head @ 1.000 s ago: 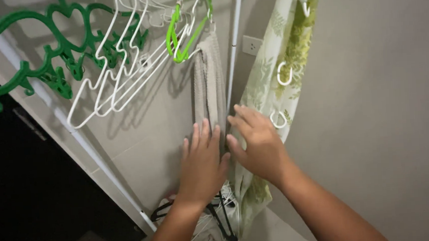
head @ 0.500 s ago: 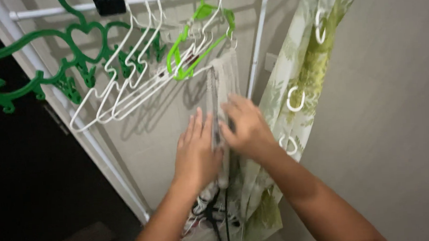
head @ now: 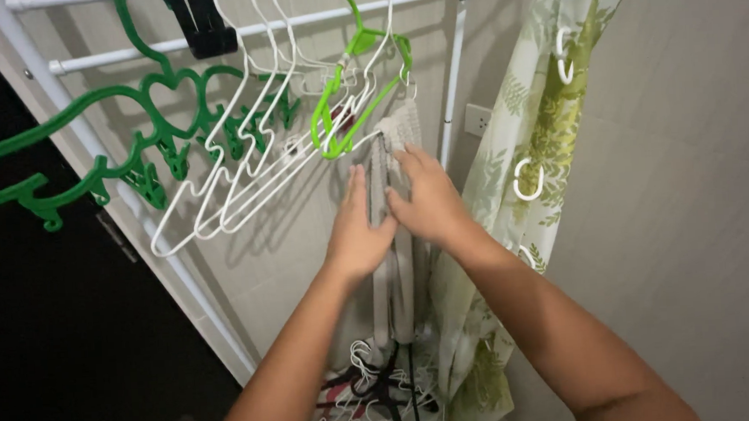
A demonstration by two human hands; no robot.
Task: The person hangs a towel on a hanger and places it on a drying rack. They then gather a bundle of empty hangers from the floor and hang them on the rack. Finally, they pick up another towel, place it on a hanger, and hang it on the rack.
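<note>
Right now both hands press flat on a grey towel (head: 390,235) hanging below the white rail (head: 254,27): left hand (head: 359,233) open, palm against its left fold; right hand (head: 425,201) open, fingers spread on its right side, beside the leafy curtain (head: 542,142).

Head view: 2 bare forearms enter from the lower edge, below the white clothes rail (head: 254,27). No sleeve, cuff or glove on either arm as far as the frame shows.

Left hand (head: 357,237): bare, no ring, watch or band seen; slightly motion-blurred.

Right hand (head: 428,201): bare, no ring or wristband seen; nails short and unpainted where visible. Right forearm is the broader in frame, nearer the camera.
</note>
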